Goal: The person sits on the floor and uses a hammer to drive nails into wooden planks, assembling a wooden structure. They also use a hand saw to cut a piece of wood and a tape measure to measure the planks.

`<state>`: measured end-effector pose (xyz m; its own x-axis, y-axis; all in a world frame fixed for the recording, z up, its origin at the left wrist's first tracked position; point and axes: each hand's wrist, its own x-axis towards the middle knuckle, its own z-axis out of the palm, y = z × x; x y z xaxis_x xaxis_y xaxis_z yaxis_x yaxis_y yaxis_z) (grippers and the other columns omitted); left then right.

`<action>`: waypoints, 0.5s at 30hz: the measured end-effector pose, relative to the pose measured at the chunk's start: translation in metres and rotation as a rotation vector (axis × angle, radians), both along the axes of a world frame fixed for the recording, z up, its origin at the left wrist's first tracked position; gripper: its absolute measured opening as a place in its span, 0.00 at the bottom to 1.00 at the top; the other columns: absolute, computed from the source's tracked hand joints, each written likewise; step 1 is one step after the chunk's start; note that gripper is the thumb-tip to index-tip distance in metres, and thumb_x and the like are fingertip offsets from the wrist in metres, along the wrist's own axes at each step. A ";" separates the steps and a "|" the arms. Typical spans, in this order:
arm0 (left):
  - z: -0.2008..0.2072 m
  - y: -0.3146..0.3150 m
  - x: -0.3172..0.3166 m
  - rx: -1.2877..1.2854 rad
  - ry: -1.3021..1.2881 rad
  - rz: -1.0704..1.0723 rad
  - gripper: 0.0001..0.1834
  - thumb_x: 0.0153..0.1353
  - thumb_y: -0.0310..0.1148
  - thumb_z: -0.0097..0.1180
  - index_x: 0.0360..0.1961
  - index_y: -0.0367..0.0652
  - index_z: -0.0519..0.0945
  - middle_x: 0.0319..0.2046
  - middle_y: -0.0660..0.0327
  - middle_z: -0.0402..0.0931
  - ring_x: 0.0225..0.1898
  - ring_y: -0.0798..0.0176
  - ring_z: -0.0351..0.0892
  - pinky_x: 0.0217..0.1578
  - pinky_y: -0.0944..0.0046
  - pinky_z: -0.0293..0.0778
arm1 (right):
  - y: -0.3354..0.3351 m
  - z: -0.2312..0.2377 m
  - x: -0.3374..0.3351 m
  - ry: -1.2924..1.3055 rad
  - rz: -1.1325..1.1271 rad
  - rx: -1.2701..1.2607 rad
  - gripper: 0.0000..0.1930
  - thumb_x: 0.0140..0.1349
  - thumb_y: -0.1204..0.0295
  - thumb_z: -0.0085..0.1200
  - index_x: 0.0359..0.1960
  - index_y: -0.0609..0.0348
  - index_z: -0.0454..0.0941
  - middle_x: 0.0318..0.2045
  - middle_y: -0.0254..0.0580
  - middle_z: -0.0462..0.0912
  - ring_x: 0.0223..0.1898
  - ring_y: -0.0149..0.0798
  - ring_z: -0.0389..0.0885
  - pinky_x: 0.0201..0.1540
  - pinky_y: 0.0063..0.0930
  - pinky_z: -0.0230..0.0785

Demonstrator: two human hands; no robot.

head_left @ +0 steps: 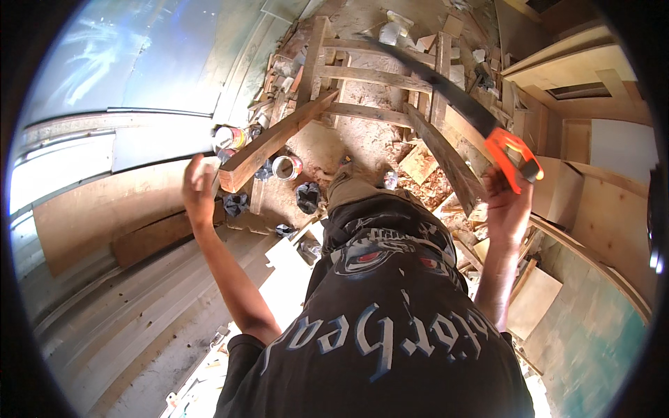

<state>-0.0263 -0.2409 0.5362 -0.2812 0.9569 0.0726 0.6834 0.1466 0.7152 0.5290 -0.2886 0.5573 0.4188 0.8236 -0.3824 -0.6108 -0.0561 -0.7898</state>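
In my right hand (507, 205) is a handsaw (468, 106) with a dark blade and an orange handle. Its blade slants up and left, passing over the far right part of a wooden frame (376, 76) of old beams and crosspieces. My left hand (198, 189) is raised beside the near end of a thick wooden beam (268, 146), fingers apart and slightly blurred. Whether it touches the beam I cannot tell. That beam leans against the frame on the left; a darker beam (446, 157) slopes along the right side.
Open paint cans (286, 167) and dark crumpled bags (307, 198) lie on the littered floor below the left beam. Wood scraps and shavings (426, 182) cover the ground at right. Plywood panels (557, 70) stand along the right, and stacked boards (139, 299) at the left.
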 end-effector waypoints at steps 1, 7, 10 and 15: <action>-0.008 -0.004 -0.007 -0.162 0.070 -0.005 0.29 0.66 0.44 0.56 0.62 0.38 0.69 0.60 0.55 0.69 0.62 0.60 0.68 0.58 0.59 0.68 | 0.001 -0.009 0.012 0.010 -0.018 0.017 0.20 0.64 0.61 0.54 0.51 0.65 0.74 0.41 0.46 0.82 0.42 0.40 0.83 0.47 0.32 0.78; -0.065 0.000 -0.015 -0.278 -0.371 -0.218 0.36 0.52 0.28 0.71 0.61 0.37 0.68 0.50 0.62 0.77 0.50 0.69 0.75 0.49 0.66 0.74 | -0.027 -0.049 0.038 -0.126 -0.318 -0.075 0.21 0.61 0.65 0.56 0.53 0.64 0.73 0.44 0.48 0.81 0.44 0.41 0.82 0.48 0.33 0.78; -0.054 0.000 -0.016 -0.325 -0.495 -0.321 0.35 0.49 0.26 0.73 0.59 0.37 0.70 0.47 0.61 0.78 0.44 0.69 0.78 0.43 0.68 0.76 | -0.036 -0.048 0.024 -0.158 -0.481 -0.118 0.22 0.60 0.63 0.58 0.52 0.64 0.74 0.45 0.48 0.80 0.45 0.43 0.81 0.49 0.34 0.76; -0.064 0.005 -0.046 -0.467 -0.395 -0.333 0.31 0.45 0.35 0.76 0.48 0.37 0.76 0.31 0.64 0.79 0.34 0.70 0.78 0.36 0.66 0.73 | -0.061 -0.076 0.013 -0.158 -0.732 -0.088 0.27 0.61 0.58 0.59 0.55 0.65 0.71 0.48 0.49 0.78 0.49 0.44 0.79 0.50 0.33 0.75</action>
<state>-0.0726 -0.2358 0.4718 0.1120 0.9031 -0.4146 0.4470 0.3269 0.8327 0.5424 -0.3492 0.4808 0.9026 0.2833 -0.3242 -0.3965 0.2537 -0.8823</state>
